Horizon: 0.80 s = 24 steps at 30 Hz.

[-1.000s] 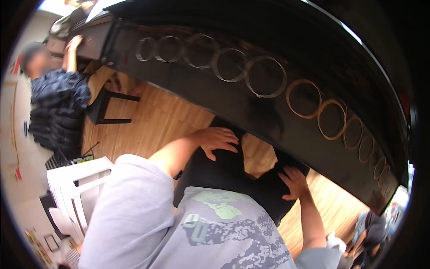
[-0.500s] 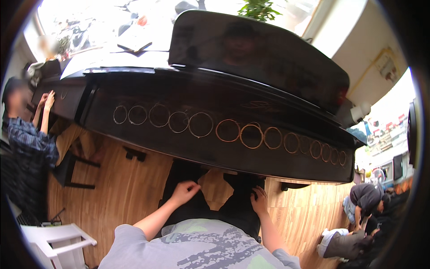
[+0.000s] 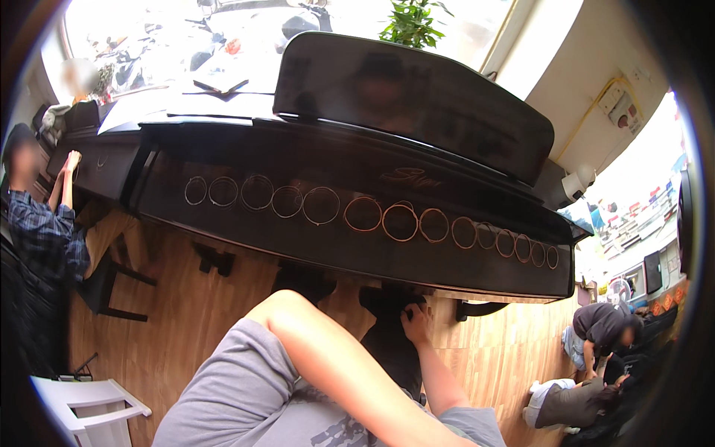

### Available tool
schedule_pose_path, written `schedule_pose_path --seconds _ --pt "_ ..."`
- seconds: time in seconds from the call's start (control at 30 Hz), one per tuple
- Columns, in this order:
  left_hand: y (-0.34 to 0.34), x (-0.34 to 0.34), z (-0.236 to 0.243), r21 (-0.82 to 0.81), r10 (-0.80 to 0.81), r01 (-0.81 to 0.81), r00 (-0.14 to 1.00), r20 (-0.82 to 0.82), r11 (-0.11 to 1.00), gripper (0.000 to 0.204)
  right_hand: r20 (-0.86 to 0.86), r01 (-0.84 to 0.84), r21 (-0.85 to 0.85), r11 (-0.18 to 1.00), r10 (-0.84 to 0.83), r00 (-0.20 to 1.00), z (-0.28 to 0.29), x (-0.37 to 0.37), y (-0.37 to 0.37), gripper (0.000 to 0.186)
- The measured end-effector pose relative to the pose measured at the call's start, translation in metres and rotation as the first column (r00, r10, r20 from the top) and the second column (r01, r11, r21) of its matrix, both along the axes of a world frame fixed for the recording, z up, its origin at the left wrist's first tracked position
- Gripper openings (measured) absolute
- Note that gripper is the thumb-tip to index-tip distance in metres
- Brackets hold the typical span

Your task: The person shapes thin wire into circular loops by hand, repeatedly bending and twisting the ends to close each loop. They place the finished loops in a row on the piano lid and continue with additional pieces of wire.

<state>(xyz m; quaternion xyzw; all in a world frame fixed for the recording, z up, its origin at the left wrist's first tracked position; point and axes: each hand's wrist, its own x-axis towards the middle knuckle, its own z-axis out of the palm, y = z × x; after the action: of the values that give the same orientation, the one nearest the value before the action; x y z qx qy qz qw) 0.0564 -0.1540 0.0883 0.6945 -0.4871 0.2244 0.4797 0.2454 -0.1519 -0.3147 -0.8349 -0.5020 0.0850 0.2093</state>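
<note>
Ahead of me, a row of thin wire coils lies along the black piano's closed lid (image 3: 335, 257). Silvery coils (image 3: 321, 223) are on the left, and copper-coloured coils (image 3: 400, 240) run to the right; some overlap. My right hand (image 3: 417, 323) rests on my dark trouser leg by the knee, its fingers apart and a little bent, holding nothing. My left arm is folded across my body, elbow forward. Its forearm runs down to the lower edge at the right, and the left hand lies outside the picture. Neither hand touches the coils.
The raised black music stand (image 3: 417, 108) rises behind the lid. At far left a person in a checked shirt (image 3: 45, 231) sits near a black stool (image 3: 112, 287). A white chair (image 3: 89, 402) stands lower left. Two people (image 3: 596, 328) bend together at lower right.
My left hand has left my lap and gone out of view, the arm now folded across my body. My right hand stays on my leg. The view has shifted slightly.
</note>
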Motion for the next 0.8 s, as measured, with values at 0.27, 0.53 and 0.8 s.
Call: schedule_pose_path --seconds 0.27,0.53,0.8 --pt "-0.044 0.028 0.026 0.173 0.133 -0.184 0.953 0.274 0.968 0.028 -0.014 0.011 -0.06 0.998 -0.012 1.0 0.001 0.0 -0.003 0.016" --pt "0.011 0.04 0.054 0.135 0.245 -0.34 0.853 0.462 0.931 0.026 0.038 -0.012 0.042 0.999 0.011 0.999 -0.012 0.002 -0.008 0.017" --pt "0.153 -0.013 -0.068 0.07 0.914 -0.925 0.38 0.142 0.373 0.016 0.064 -0.008 0.085 0.996 0.002 0.998 0.002 -0.005 -0.006 0.025"
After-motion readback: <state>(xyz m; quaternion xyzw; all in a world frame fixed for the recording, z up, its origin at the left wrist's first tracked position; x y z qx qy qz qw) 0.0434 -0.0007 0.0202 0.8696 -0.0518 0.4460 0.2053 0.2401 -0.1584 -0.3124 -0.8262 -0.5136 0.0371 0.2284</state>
